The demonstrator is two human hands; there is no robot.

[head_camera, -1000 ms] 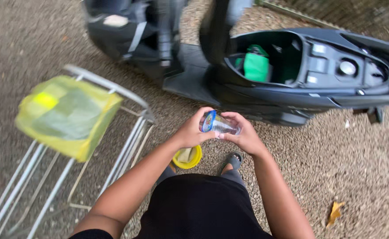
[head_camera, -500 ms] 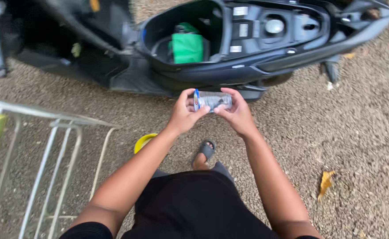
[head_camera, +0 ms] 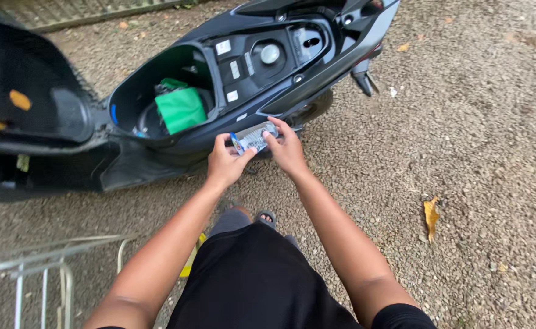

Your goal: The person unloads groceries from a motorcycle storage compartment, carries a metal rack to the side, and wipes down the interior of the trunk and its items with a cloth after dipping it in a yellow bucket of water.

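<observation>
Both my hands hold a small clear plastic cup (head_camera: 254,137) with a blue-rimmed sealed lid, lying on its side. My left hand (head_camera: 224,162) grips the lid end and my right hand (head_camera: 287,148) grips the base end. They are just in front of a black scooter (head_camera: 317,67) whose seat is lifted. Its open storage compartment (head_camera: 158,97) holds a green bag (head_camera: 180,108).
The raised seat (head_camera: 30,103) stands at the left. A white metal rack (head_camera: 42,268) is at the lower left, with a bit of a yellow bowl (head_camera: 189,261) by my leg. Gravel ground with a dry leaf (head_camera: 431,215) lies to the right.
My view has swung right and closer to the scooter. The cup and both hands have moved up toward the open compartment. The yellow bag on the rack has left the view.
</observation>
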